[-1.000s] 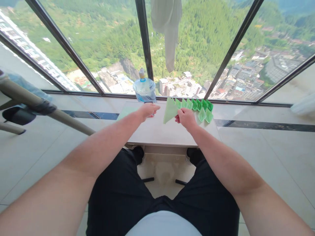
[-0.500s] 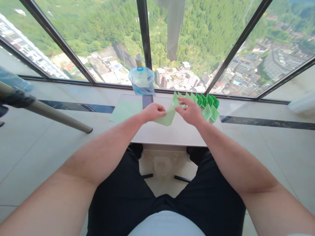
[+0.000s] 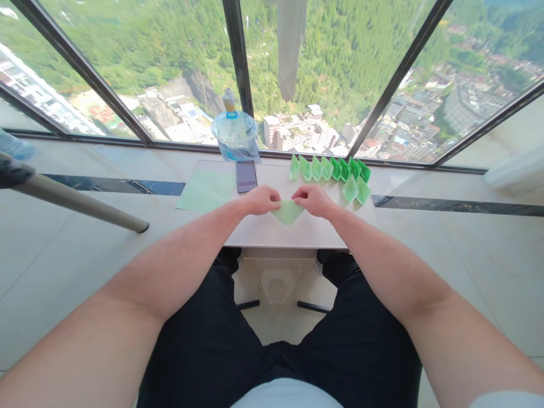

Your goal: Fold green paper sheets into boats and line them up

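Observation:
A pale green sheet of paper [image 3: 288, 212] is stretched between my two hands above the small white table; its lower edge comes to a rounded point toward me. My left hand [image 3: 264, 199] pinches the paper's left corner. On the opposite corner, my right hand [image 3: 313, 199] is closed with thumb and fingers together. Behind my right hand stand several folded green paper pieces [image 3: 326, 168] in a row, pale at the left and darker at the right, with two more [image 3: 356, 190] in front. Flat paper [image 3: 207, 186] lies left of my left hand.
A phone [image 3: 246, 176] lies at the table's back, overlapping the flat paper's side. Behind it, by the window, sits a clear plastic water jug [image 3: 235, 135]. A grey pole [image 3: 89, 203] slants in from the left. The white table's front edge [image 3: 284, 247] is above my knees.
My right hand has come down and left from beside the folded pieces and now grips the paper's right corner. The paper has turned level between both hands. The view has shifted slightly.

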Motion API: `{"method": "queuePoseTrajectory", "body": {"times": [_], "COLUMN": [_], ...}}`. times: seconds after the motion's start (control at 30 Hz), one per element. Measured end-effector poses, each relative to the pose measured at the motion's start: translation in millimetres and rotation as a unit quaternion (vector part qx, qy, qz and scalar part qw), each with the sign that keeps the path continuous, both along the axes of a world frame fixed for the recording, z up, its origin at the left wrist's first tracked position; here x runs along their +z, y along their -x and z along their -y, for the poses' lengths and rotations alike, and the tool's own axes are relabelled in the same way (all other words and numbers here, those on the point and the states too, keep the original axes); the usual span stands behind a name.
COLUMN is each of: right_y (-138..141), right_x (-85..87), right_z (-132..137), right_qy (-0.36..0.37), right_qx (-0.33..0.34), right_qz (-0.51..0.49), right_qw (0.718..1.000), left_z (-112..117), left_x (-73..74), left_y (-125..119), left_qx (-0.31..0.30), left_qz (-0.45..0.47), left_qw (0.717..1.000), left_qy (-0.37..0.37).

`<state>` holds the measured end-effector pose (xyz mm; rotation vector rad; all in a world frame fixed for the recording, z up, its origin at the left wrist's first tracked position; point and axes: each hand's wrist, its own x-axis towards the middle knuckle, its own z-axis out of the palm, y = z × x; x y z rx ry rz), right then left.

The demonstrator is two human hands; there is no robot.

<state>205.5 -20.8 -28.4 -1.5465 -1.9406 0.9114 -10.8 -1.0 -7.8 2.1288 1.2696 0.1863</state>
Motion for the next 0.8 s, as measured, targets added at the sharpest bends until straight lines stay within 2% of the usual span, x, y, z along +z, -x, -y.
{"method": "queuePoseTrajectory", "body": {"times": [0.17, 0.27, 0.43, 0.6, 0.8], "right_y": [3, 8, 10, 8, 4], "right_x": [-12.9, -16.9, -26.6, -34.6, -22.2], "right_z": [-5, -5, 0, 4, 3], "right_qy": [0.013, 0.007, -0.059, -0.108, -0.060], "right_qx": [0.058, 0.067, 0.063, 0.046, 0.075], "right_qz": [0.058, 0.097, 0.139, 0.137, 0.135], "right_qw": [0.997, 0.993, 0.987, 0.984, 0.986], "left_z": [-4, -4, -3, -1, -2], "left_x": [-17.3, -27.3, -36.9, -36.5, -23.8], "left_y": [-2, -2, 5, 13, 14], "left_qx": [0.003, 0.025, 0.028, 0.003, -0.024], "left_qz": [-0.045, -0.042, -0.031, -0.037, -0.082], "left_qw": [0.999, 0.998, 0.995, 0.992, 0.995], "left_qy": [-0.013, -0.045, -0.091, -0.121, -0.060]}}
